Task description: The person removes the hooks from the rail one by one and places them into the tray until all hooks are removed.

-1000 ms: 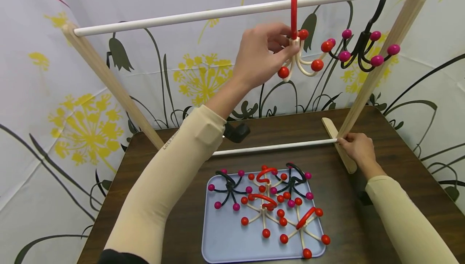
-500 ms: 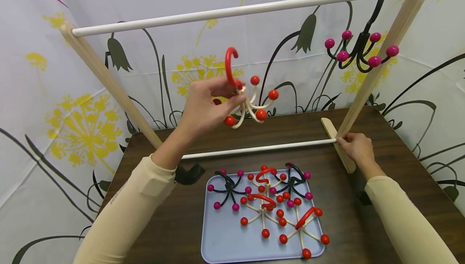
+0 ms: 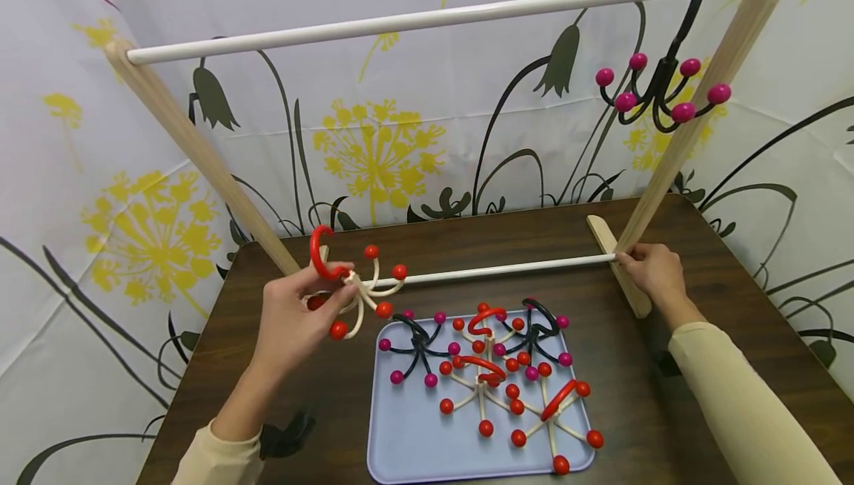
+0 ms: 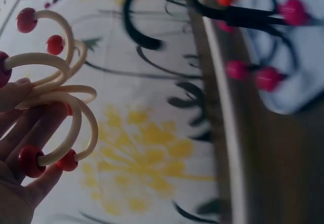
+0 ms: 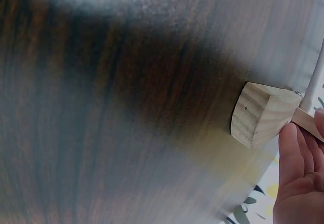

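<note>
My left hand (image 3: 293, 318) pinches a cream hanger (image 3: 365, 289) by its neck, at the base of its red hook (image 3: 316, 251). Several curved arms spread from that neck, each tipped with a red ball; the left wrist view shows them close, past my fingers (image 4: 43, 128). It is in front of the rack's left post, low over the table and left of the tray. My right hand (image 3: 657, 277) grips the foot of the right wooden post (image 3: 667, 166), where the lower white rod (image 3: 494, 271) meets it. A black hanger (image 3: 663, 77) with magenta balls hangs from the upper rod (image 3: 414, 22).
A pale blue tray (image 3: 407, 440) on the dark wood table (image 3: 333, 426) carries black hangers with magenta balls and cream ones with red balls, some overlapping. The rack's flat wooden base (image 3: 634, 288) runs front to back. A flower-patterned curtain (image 3: 414, 99) stands behind.
The cream hanger came off the upper rod in my left hand and moved down and left to near the tray's left side. My right hand stays on the post.
</note>
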`<control>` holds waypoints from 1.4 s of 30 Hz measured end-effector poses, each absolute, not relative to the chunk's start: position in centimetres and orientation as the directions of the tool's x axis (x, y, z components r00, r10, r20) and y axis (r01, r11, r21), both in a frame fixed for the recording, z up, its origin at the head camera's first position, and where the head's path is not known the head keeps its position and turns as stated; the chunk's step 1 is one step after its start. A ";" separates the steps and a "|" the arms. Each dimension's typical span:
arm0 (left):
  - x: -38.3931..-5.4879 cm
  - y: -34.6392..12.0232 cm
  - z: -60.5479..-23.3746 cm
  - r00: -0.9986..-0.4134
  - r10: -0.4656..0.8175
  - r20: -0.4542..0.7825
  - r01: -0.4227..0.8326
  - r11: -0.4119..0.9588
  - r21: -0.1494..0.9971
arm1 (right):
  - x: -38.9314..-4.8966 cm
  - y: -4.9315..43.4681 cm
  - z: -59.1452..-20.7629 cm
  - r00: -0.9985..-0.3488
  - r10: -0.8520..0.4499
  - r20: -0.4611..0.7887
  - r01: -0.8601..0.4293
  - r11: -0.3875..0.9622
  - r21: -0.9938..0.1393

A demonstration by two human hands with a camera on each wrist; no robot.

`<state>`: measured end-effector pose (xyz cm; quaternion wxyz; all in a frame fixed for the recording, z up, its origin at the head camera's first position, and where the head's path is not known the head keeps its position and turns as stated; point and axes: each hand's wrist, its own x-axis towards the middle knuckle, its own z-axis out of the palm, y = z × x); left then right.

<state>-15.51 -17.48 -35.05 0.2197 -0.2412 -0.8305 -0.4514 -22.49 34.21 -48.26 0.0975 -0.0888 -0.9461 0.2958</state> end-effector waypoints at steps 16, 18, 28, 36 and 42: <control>-9.4 -19.6 -46.6 -0.832 0.075 0.550 0.473 0.614 0.632 | -22.3 34.2 -48.3 -0.965 0.227 0.132 0.112 0.811 -0.574; -9.1 -19.1 -47.2 -0.830 0.074 0.553 0.464 0.642 0.610 | -22.2 34.2 -48.3 -0.965 0.227 0.133 0.112 0.812 -0.573; -8.5 -16.6 -48.4 -0.809 0.066 0.584 0.429 0.745 0.511 | -22.4 34.2 -48.2 -0.962 0.233 0.141 0.112 0.810 -0.575; -9.2 -16.1 -48.6 -0.816 0.096 0.569 0.396 0.811 0.431 | -22.4 34.2 -48.3 -0.963 0.229 0.142 0.109 0.813 -0.572; -9.3 -15.9 -48.7 -0.826 0.126 0.549 0.389 0.832 0.395 | -22.4 34.1 -48.3 -0.964 0.225 0.141 0.105 0.812 -0.574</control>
